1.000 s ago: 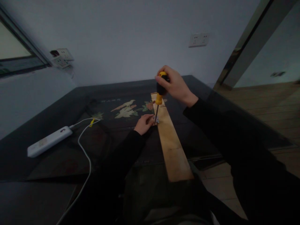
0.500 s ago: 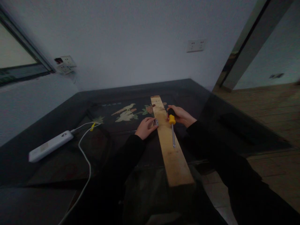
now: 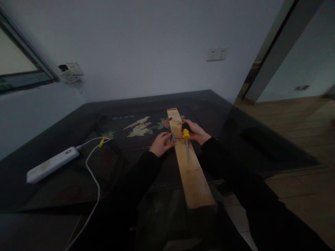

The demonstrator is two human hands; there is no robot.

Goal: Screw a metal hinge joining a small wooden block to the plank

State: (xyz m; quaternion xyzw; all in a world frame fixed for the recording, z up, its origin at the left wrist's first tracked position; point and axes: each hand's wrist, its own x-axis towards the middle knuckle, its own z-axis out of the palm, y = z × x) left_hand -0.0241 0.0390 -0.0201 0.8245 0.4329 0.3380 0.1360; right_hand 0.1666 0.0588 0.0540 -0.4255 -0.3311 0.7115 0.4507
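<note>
My left hand [image 3: 161,144] pinches a small silvery metal hinge [image 3: 172,138] at the left edge of a long wooden board [image 3: 193,170]. The board lies lengthwise away from me, its near end jutting past the table edge. In my right hand [image 3: 196,132], above the board's right side, is a screwdriver [image 3: 186,134] with a black and yellow handle. Its metal shaft points back toward me over the wood. A finger of my right hand reaches across the board close to the hinge; whether it touches is too dim to tell.
The dark, glossy table [image 3: 131,158] bears a bird and flower picture. A white power strip [image 3: 52,165] lies on the left, its white cable [image 3: 98,184] running down toward me. Behind the table rises a wall with sockets [image 3: 216,54].
My right hand and the screwdriver have shifted left, closer to the hinge. In my left fingers the hinge has turned and shows a different face. The view has moved slightly.
</note>
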